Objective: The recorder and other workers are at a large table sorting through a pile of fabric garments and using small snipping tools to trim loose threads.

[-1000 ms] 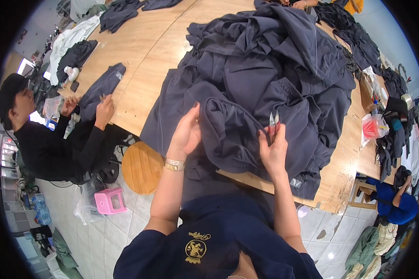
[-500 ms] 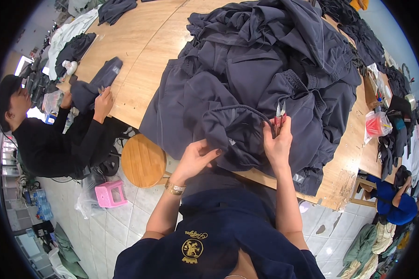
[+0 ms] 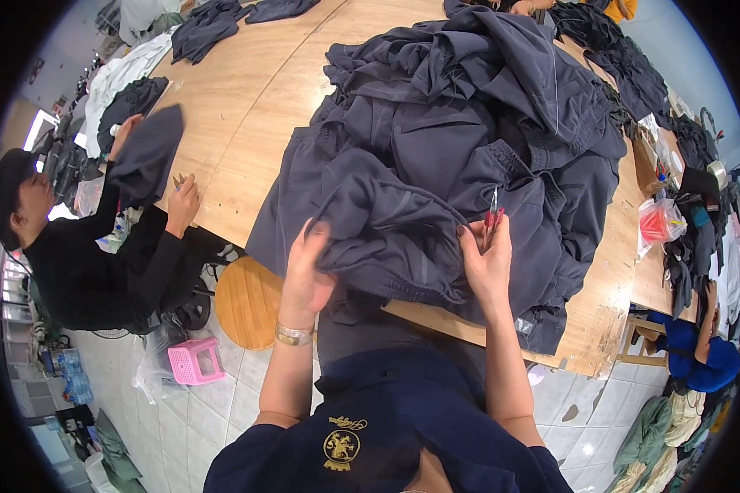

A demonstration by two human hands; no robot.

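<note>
Far L, a co-worker [image 3: 82,263] in matte black sleeves & cap holds up a smooth dark cloth [image 3: 150,156], a bit blurred, one hand at its top edge, other hand w/ small pointed snips [image 3: 178,180]. Behind, rumpled white fabric [image 3: 122,72] along the edge of the plywood table [image 3: 259,107], pale, smooth, w/ a thin seam line across. Below on the tiles: pink plastic stool [image 3: 196,361], boxy & perforated, then a round wooden stool [image 3: 247,304], warm stripy grain.

Mid: person's L hand [image 3: 310,263], metal bracelet [image 3: 294,335] at wrist, is at the L edge of a charcoal garment [image 3: 395,234]. Fingertips touch the cloth but blurred, can't tell if they're pinched tight. Garment lies at the near side of the pile [image 3: 444,135], its rim curving in a loop btwn both hands, soft folds sagging inside. Pile = same charcoal stuff, deep creases, puckered bands here & there.

R hand [image 3: 489,255] has fingers closed round red-handled snips [image 3: 492,218], slim metal blades pointing up, thumb against the garment's R rim.

Far R: clear crinkly bag [image 3: 663,222] w/ sth red inside; below it a person in blue [image 3: 703,355], nr slumped green cloth [image 3: 640,440].
</note>
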